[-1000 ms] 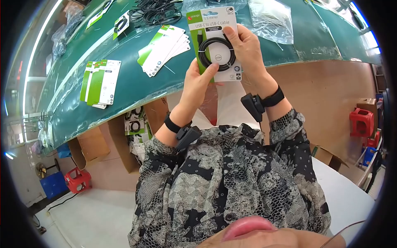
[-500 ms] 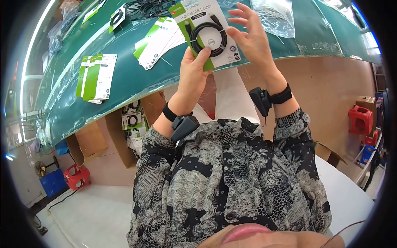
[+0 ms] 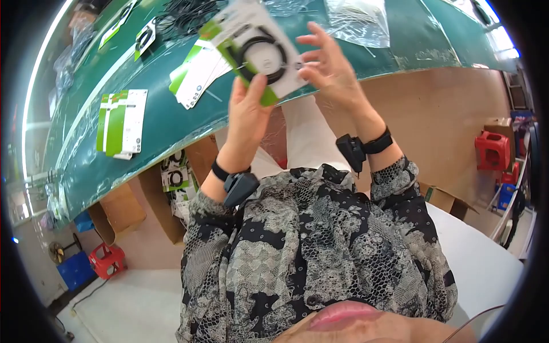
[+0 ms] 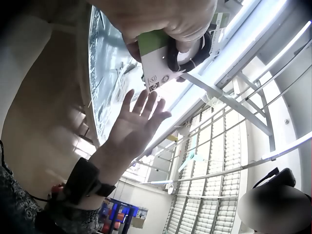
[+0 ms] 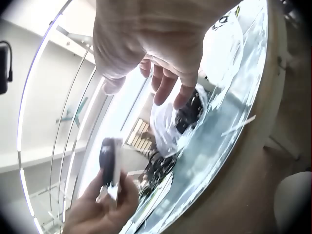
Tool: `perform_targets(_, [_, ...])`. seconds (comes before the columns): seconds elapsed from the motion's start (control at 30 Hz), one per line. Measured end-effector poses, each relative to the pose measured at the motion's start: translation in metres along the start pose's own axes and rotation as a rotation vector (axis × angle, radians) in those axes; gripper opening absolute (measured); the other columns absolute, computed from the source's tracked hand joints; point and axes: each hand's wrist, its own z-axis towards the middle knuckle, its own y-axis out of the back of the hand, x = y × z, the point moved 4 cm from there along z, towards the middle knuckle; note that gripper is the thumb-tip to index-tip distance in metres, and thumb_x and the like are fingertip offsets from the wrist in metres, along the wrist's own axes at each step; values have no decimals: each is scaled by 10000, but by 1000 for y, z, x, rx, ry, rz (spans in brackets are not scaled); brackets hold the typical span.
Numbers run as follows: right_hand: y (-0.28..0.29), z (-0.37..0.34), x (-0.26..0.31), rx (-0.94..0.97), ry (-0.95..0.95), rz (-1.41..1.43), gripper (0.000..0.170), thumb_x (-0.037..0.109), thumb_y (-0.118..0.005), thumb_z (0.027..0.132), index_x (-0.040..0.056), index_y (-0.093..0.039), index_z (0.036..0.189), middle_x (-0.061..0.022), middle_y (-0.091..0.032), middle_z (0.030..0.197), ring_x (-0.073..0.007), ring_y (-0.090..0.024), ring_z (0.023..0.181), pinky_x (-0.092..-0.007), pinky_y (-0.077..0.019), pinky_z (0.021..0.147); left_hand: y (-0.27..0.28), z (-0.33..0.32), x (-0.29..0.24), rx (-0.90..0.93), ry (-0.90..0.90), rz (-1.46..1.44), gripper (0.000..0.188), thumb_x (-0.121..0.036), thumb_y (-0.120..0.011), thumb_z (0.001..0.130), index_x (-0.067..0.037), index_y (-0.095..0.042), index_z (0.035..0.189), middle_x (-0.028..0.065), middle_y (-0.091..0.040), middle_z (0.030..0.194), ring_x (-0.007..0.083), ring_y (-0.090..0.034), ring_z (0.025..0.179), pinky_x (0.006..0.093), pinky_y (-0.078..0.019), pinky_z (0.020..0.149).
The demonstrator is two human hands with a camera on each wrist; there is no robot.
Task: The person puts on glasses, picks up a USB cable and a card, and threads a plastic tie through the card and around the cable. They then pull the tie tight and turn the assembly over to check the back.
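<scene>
My left hand (image 3: 249, 117) grips the lower edge of a white and green package card (image 3: 266, 56), thumb on its front. A coiled black USB-C cable (image 3: 260, 40) is fastened on the card, which leans to the left and is blurred. Fingers spread, my right hand (image 3: 334, 77) stands just beside the card's right edge, holding nothing. In the left wrist view the card's lower corner (image 4: 155, 66) points toward the open right palm (image 4: 130, 134). The right wrist view shows the card (image 5: 117, 161) nearly edge-on in the left hand (image 5: 100, 214).
On the green table (image 3: 171, 126) lie a stack of cards (image 3: 134, 120), fanned cards (image 3: 194, 80), a packaged cable (image 3: 145, 39), loose black cables (image 3: 183, 20) and a clear bag (image 3: 357, 26). Below the table edge, a carton (image 3: 154, 188) holds packaged cables (image 3: 175, 178).
My right hand has let go of the card and spread its fingers. The left hand has carried the card to the left, tilting it further that way.
</scene>
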Motion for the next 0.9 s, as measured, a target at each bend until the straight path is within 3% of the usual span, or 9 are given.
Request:
perform_targets(0.07, [54, 5, -8, -255, -85, 190, 417, 93, -637, 866, 56, -501, 1258, -66, -550, 1067, -146, -578, 879, -236, -457, 797, 14, 5, -15, -37, -44, 2, 273, -94, -510, 943, -54, -470, 1211, 67, -545, 1221, 226, -562, 1105, 425, -494, 922])
perform_targets(0.1, [78, 6, -19, -262, -90, 183, 417, 93, -637, 866, 56, -501, 1258, -66, -550, 1067, -146, -578, 879, -236, -457, 797, 22, 7, -22, -35, -70, -36, 265, -80, -508, 941, -59, -479, 1204, 67, -551, 1218, 222, -562, 1107, 415, -482, 940])
perform_targets(0.17, [120, 5, -36, -394, -180, -352, 195, 140, -618, 885, 41, -615, 1053, -26, -610, 857, -124, -593, 756, -245, -470, 697, 30, 9, -25, -27, -90, -77, 258, -66, -505, 940, -64, -487, 1197, 67, -557, 1214, 217, -562, 1108, 405, -470, 959])
perform_targets(0.33, [140, 1, -35, -543, 16, -668, 95, 113, -622, 866, 53, -640, 937, -24, -619, 721, -132, -597, 703, -262, -469, 628, 28, 8, -13, -9, -61, -35, 246, -54, -522, 930, -67, -508, 1175, 58, -578, 1186, 205, -565, 1104, 382, -463, 969])
perform_targets(0.47, [146, 15, -43, -475, 160, -876, 99, 136, -609, 858, 66, -620, 927, -76, -643, 798, -199, -630, 745, -299, -488, 645, 22, 7, -2, 43, 1, -13, 247, -63, -537, 925, -65, -513, 1171, 55, -584, 1177, 198, -568, 1099, 380, -468, 964])
perform_targets(0.57, [122, 36, -57, -276, -73, -1192, 134, 189, -607, 845, 65, -601, 896, -104, -649, 875, -288, -629, 808, -364, -504, 685, 15, 7, 6, 45, 39, -28, 249, -71, -542, 924, -62, -515, 1171, 55, -583, 1178, 195, -570, 1096, 378, -471, 961])
perform_targets(0.7, [121, 63, -84, -174, -239, -1297, 175, 249, -597, 843, 80, -588, 890, -106, -642, 928, -323, -619, 867, -423, -503, 720, 10, 10, 9, 35, 60, 3, 259, -78, -547, 923, -60, -511, 1179, 54, -585, 1174, 192, -572, 1093, 372, -471, 961])
perform_targets(0.9, [134, 60, -86, -29, -246, -1398, 129, 227, -575, 845, 102, -587, 877, -111, -636, 925, -328, -618, 845, -425, -496, 693, 3, 18, 4, 36, 60, -52, 312, -109, -567, 917, -54, -491, 1215, 56, -567, 1195, 191, -564, 1097, 374, -466, 961])
